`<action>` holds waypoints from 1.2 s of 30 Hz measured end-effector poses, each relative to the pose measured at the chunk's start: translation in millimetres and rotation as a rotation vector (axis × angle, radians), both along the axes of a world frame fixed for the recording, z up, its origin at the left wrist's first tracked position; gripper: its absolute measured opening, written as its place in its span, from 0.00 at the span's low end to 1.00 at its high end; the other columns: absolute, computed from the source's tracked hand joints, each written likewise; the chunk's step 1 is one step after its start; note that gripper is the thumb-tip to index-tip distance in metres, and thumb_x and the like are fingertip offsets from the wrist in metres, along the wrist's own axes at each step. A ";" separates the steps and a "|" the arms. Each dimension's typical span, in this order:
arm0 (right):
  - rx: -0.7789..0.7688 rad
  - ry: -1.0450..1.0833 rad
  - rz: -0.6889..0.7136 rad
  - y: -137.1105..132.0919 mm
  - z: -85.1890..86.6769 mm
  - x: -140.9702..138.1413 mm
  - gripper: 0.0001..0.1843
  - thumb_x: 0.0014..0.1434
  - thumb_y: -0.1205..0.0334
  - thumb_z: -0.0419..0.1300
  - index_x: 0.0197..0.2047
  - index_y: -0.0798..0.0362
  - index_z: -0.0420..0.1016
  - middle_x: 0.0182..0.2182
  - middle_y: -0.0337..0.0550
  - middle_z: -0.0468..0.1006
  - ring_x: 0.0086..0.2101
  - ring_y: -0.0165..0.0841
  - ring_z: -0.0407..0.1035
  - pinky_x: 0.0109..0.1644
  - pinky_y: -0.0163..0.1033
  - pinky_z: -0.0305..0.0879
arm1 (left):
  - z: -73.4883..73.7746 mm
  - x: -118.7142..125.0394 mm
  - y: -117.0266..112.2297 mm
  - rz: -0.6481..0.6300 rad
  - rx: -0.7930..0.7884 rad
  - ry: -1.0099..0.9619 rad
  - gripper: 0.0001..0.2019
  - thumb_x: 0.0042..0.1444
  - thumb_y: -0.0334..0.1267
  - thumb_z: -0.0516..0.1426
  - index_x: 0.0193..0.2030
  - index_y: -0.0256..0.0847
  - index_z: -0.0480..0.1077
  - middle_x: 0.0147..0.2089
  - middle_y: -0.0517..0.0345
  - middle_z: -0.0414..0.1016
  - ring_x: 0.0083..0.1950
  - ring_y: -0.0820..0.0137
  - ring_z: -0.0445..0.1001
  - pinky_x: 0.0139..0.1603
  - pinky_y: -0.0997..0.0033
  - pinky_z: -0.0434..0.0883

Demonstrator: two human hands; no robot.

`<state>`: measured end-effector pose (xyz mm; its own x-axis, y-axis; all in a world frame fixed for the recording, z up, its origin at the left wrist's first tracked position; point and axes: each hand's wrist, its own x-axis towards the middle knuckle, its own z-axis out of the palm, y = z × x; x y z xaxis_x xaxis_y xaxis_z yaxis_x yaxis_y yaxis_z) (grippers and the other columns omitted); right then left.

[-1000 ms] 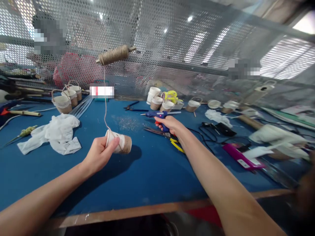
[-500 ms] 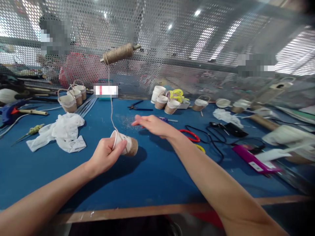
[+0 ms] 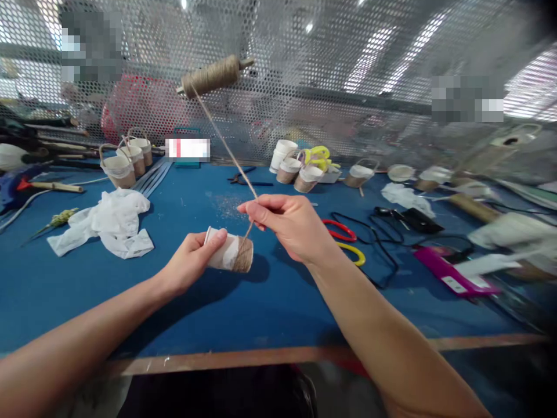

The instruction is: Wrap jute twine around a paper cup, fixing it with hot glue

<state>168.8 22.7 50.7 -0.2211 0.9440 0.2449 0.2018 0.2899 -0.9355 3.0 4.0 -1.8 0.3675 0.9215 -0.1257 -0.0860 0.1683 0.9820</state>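
My left hand (image 3: 194, 259) grips a white paper cup (image 3: 223, 255) by its rim end, thumb on the outside. The cup lies tilted above the table, its base end to the right wrapped in brown twine (image 3: 244, 256). In a pinch, my right hand (image 3: 289, 223) holds the twine strand (image 3: 226, 145) just above the cup. That strand runs taut up to a twine spool (image 3: 211, 76) on a stick in front of the mesh.
Left on the blue table (image 3: 174, 325) lie crumpled white cloth (image 3: 108, 217) and several twine-wrapped cups (image 3: 119, 171). Behind my right hand are pliers (image 3: 250, 181) and more cups (image 3: 308, 179). Red-and-yellow-handled scissors (image 3: 343, 232), black cables and a purple device (image 3: 452, 273) lie rightward.
My right hand, previously stretched out without the strand, now pinches it. The strand has swung right from the cup's rim end to its base end and is taut.
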 end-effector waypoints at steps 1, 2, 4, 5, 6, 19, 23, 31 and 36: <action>0.039 0.001 -0.027 -2.3 -0.2 0.7 0.12 0.48 0.55 0.63 0.29 0.55 0.77 0.25 0.38 0.74 0.22 0.23 0.58 0.27 0.33 0.58 | 1.4 0.7 -0.9 -0.001 -0.020 -0.016 0.23 0.45 0.56 0.56 0.26 0.32 0.69 0.20 0.62 0.64 0.21 0.78 0.58 0.24 0.78 0.56; 0.070 -0.007 -0.044 -3.9 -0.7 0.6 0.11 0.47 0.55 0.63 0.29 0.55 0.77 0.26 0.39 0.75 0.22 0.24 0.59 0.27 0.33 0.58 | 2.4 1.3 -1.9 -0.002 -0.030 -0.017 0.24 0.44 0.56 0.56 0.26 0.31 0.70 0.21 0.62 0.65 0.21 0.79 0.58 0.23 0.79 0.55; 0.097 -0.038 -0.056 -5.0 -2.6 -0.6 0.10 0.48 0.57 0.63 0.29 0.56 0.77 0.25 0.39 0.75 0.22 0.24 0.60 0.27 0.33 0.58 | 3.6 2.3 -3.8 -0.015 -0.024 0.013 0.24 0.43 0.57 0.57 0.26 0.31 0.70 0.21 0.62 0.64 0.21 0.79 0.57 0.23 0.79 0.55; 0.101 -0.055 -0.059 -4.8 -3.6 -1.2 0.09 0.48 0.58 0.63 0.29 0.56 0.78 0.24 0.38 0.75 0.22 0.24 0.60 0.27 0.33 0.58 | 3.6 2.5 -4.6 -0.021 -0.011 0.036 0.24 0.43 0.57 0.56 0.26 0.31 0.70 0.20 0.63 0.63 0.21 0.80 0.56 0.22 0.79 0.54; 0.102 -0.069 -0.062 -4.3 -4.7 -1.7 0.09 0.49 0.59 0.62 0.30 0.57 0.78 0.23 0.37 0.74 0.22 0.24 0.60 0.27 0.33 0.58 | 3.3 2.5 -5.4 -0.027 0.006 0.059 0.24 0.44 0.57 0.56 0.25 0.31 0.70 0.20 0.64 0.62 0.21 0.80 0.55 0.22 0.79 0.54; -0.003 -0.105 -0.065 -4.1 -11.9 -1.8 0.11 0.48 0.56 0.63 0.29 0.56 0.78 0.20 0.36 0.73 0.21 0.24 0.60 0.26 0.33 0.58 | 1.8 -3.1 -14.9 -0.076 0.251 0.087 0.20 0.52 0.51 0.52 0.26 0.33 0.69 0.21 0.62 0.62 0.23 0.77 0.55 0.25 0.78 0.59; -0.030 -0.108 -0.054 -4.4 -13.7 -2.4 0.12 0.48 0.55 0.62 0.29 0.56 0.78 0.21 0.36 0.74 0.22 0.25 0.62 0.28 0.33 0.60 | 0.3 -5.3 -16.5 -0.073 0.420 0.112 0.17 0.57 0.44 0.49 0.23 0.35 0.65 0.20 0.63 0.59 0.22 0.78 0.53 0.22 0.79 0.57; -0.091 -0.149 -0.038 -6.8 -14.5 -3.4 0.12 0.50 0.56 0.60 0.31 0.56 0.78 0.30 0.43 0.79 0.31 0.32 0.70 0.36 0.37 0.63 | 2.1 -8.1 -17.2 -0.036 0.779 0.209 0.17 0.59 0.33 0.47 0.18 0.37 0.57 0.19 0.65 0.53 0.20 0.79 0.51 0.20 0.78 0.53; -0.126 -0.124 -0.022 -8.8 -14.9 -5.0 0.12 0.49 0.55 0.61 0.30 0.56 0.78 0.29 0.42 0.79 0.30 0.32 0.69 0.36 0.37 0.63 | 1.6 -8.4 -16.3 -0.025 0.873 0.203 0.17 0.57 0.29 0.48 0.17 0.37 0.55 0.18 0.66 0.52 0.20 0.79 0.51 0.19 0.78 0.52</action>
